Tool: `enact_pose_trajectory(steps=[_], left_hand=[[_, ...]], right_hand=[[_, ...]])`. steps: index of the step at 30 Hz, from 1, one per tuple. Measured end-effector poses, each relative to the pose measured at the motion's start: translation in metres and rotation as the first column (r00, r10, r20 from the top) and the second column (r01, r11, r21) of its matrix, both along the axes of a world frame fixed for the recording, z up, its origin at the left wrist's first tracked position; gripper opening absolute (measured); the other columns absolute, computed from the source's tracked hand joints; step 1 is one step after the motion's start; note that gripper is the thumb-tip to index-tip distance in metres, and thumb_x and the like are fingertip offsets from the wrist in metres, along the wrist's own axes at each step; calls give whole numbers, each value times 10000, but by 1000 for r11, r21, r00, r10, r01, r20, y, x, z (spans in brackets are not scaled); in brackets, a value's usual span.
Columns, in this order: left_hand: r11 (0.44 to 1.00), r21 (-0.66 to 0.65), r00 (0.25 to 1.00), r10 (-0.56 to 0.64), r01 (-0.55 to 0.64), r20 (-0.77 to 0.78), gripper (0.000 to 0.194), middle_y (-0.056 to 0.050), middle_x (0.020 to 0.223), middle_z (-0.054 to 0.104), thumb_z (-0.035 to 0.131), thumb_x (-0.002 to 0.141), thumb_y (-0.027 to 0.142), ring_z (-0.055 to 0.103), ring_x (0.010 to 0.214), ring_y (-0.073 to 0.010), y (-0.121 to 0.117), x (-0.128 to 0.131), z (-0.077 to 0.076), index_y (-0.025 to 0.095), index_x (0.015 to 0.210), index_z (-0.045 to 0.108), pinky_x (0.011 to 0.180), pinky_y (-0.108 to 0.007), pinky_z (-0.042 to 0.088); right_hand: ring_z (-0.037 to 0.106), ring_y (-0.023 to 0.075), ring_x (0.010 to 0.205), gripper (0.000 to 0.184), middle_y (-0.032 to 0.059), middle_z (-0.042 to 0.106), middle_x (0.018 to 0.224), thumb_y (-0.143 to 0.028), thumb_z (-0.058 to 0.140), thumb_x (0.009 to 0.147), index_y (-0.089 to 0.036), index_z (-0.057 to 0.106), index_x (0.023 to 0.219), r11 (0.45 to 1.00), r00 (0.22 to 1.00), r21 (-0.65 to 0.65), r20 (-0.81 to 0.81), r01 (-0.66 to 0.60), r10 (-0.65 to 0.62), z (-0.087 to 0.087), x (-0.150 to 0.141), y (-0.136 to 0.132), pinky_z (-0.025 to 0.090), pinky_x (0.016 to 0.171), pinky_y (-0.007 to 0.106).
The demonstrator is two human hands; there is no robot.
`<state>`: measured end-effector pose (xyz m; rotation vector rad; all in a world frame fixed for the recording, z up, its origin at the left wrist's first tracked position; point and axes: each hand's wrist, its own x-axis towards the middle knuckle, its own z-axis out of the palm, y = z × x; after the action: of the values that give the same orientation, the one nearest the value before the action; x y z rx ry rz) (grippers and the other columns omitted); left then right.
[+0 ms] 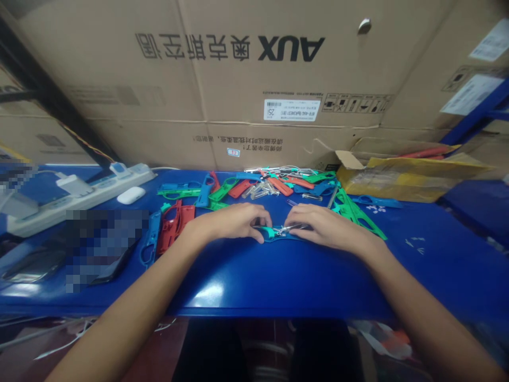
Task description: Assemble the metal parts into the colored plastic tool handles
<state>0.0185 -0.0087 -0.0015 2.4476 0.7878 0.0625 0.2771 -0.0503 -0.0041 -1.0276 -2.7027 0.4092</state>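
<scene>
Left hand (243, 220) is pinched on one end of a blue plastic piece (283, 237), and the right hand (314, 223) has its fingers at the other end, though I can't tell if they're actually gripping. So the piece sits between them, low over the blue desk (246, 276), with a little green bit (271, 232) showing on it. Just beyond there's a messy pile of coloured plastic parts (280, 185), plus a cardboard box (393, 175) off to the right.
</scene>
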Motion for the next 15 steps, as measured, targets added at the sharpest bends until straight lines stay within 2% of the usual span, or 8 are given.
enact_pose_trajectory(steps=[9,15], left_hand=[[1000,-18,1000,4,-4,-11,264,-38,1064,669,763,835,315,602,873,-163,-2,0,4,188,1057,700,727,-254,425],[1000,-20,1000,4,-4,-2,275,-42,1076,675,745,836,340,608,879,-168,-1,-1,2,190,1063,703,738,-270,433]], right_hand=[[654,213,979,244,73,693,1080,-312,538,998,-216,737,1104,997,999,-61,36,37,-35,0,-1,0,495,856,336],[622,225,1019,286,81,648,1101,-367,522,1009,-246,757,1118,999,998,-10,50,36,-35,-6,5,3,490,862,350]])
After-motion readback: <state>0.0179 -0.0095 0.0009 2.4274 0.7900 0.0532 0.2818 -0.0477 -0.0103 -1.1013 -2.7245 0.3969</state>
